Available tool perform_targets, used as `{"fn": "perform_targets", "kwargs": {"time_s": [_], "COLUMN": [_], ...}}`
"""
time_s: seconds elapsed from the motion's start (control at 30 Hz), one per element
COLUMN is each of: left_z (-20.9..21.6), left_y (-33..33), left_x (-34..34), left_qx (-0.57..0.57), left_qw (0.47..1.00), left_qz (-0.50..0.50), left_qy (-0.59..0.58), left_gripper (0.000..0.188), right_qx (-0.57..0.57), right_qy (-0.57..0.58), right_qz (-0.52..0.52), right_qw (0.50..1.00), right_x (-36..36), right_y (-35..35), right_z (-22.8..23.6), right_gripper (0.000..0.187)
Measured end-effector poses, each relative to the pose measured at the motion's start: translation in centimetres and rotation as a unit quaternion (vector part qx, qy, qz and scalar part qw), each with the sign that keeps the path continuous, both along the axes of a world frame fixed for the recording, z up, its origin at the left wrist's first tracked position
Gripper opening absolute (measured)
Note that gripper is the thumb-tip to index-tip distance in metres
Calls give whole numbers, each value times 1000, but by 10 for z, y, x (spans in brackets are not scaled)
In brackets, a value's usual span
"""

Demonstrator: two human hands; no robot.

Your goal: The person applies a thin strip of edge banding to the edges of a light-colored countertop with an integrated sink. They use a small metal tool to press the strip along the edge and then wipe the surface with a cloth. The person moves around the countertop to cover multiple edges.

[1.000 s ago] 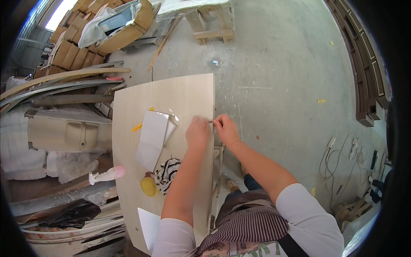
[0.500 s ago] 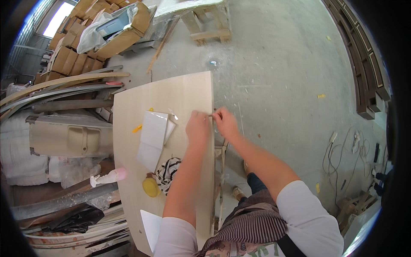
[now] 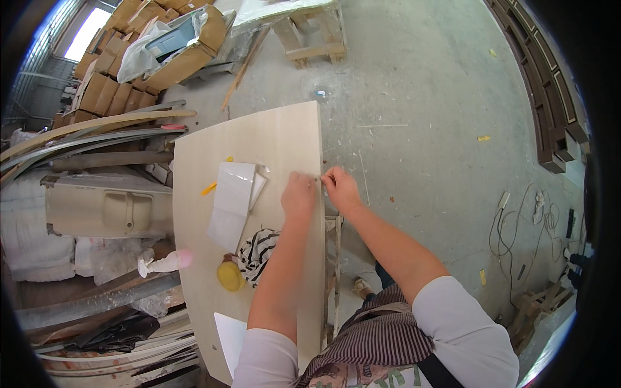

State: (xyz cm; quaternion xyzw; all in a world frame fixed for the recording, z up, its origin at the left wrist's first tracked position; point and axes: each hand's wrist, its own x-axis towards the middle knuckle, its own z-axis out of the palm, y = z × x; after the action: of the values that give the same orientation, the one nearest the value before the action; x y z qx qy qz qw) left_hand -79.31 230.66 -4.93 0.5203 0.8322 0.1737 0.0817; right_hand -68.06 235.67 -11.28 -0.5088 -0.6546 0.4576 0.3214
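Observation:
Both hands meet at the right edge of a pale wood-grain panel [image 3: 252,139] that lies like a tabletop. My left hand [image 3: 299,196] rests closed on the panel beside that edge, its fingertips curled out of sight. Just past the edge, my right hand [image 3: 343,191] has its fingers pinched together. Whatever small thing lies between the fingertips is too tiny to make out. Left of the hands lie white sheets or a flat white package [image 3: 234,191]. A black-and-white striped cloth [image 3: 257,249] sits near my left forearm, next to a yellow round container [image 3: 229,276].
A pink-and-white spray bottle [image 3: 167,261] stands by the panel's left side. Long strips and a beige moulded piece [image 3: 107,204] are piled to the left. Cardboard boxes [image 3: 103,90] stack at the far left. Cables [image 3: 508,226] lie on the floor at right.
The view has shifted slightly. My hands stay close together at the panel edge, a little nearer to me along it, and one of my shoes has gone out of sight.

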Motion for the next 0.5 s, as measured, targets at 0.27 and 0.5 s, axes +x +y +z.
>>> {"fn": "perform_targets", "kwargs": {"time_s": [0.27, 0.5], "left_z": [3, 7], "left_y": [0, -1], "left_x": [4, 5], "left_qx": [11, -13], "left_qw": [1000, 1000], "left_qz": [-9, 0], "left_qy": [12, -5], "left_gripper": [13, 13], "right_qx": [-16, -31], "right_qy": [-13, -13], "right_qz": [-8, -17], "right_qw": [1000, 999], "right_x": [0, -2], "right_y": [-2, -3], "right_z": [3, 2], "right_gripper": [18, 19]}}
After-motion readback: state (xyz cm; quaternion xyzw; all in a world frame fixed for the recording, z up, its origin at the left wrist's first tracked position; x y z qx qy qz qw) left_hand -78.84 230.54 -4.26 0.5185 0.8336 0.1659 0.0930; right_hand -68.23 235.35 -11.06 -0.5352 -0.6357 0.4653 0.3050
